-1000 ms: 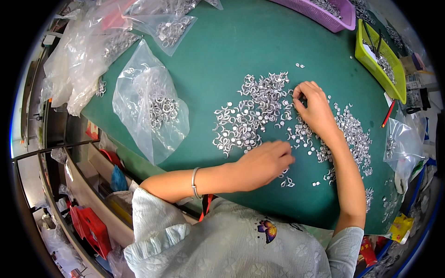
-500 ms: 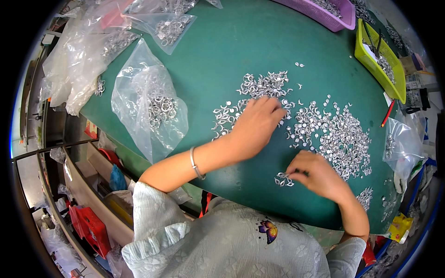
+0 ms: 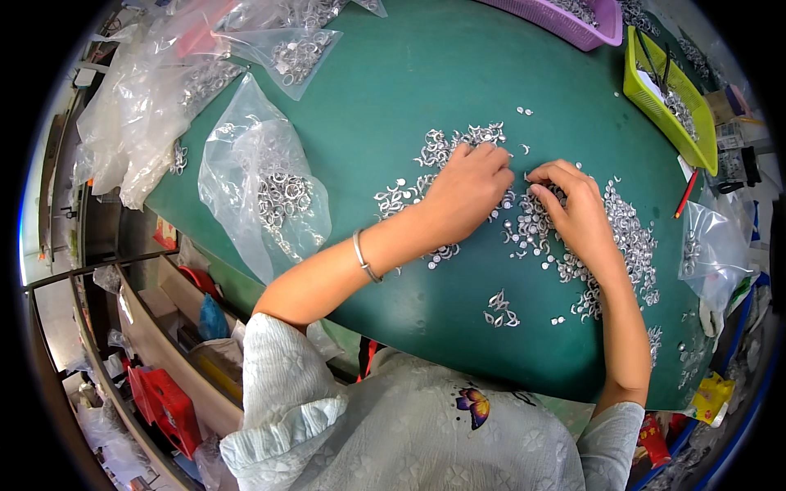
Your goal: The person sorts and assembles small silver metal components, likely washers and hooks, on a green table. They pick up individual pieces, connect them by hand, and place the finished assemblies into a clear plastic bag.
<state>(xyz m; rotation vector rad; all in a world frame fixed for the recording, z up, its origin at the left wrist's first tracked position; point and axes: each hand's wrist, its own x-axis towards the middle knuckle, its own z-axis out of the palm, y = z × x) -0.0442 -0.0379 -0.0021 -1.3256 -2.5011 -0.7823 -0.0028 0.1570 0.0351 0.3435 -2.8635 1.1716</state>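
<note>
Small silver crescent-shaped and round metal pieces lie in loose heaps on the green table. My left hand, with a bangle on its wrist, is curled down over the left heap; its fingers are closed and their tips hidden. Beside it, my right hand reaches over the left edge of the larger right heap. Its thumb and forefinger are bent close together, and whatever they pinch is too small to name. Nearer me lies a small cluster of silver crescents, apart from both hands.
A clear plastic bag of silver rings lies at left, with more bags behind it. Purple and lime-green baskets stand at the far right, near a red pen. Another clear bag rests at the right edge.
My right hand has left the small near cluster and moved up and away from me, next to my left hand. My left hand has shifted slightly, still over the left heap.
</note>
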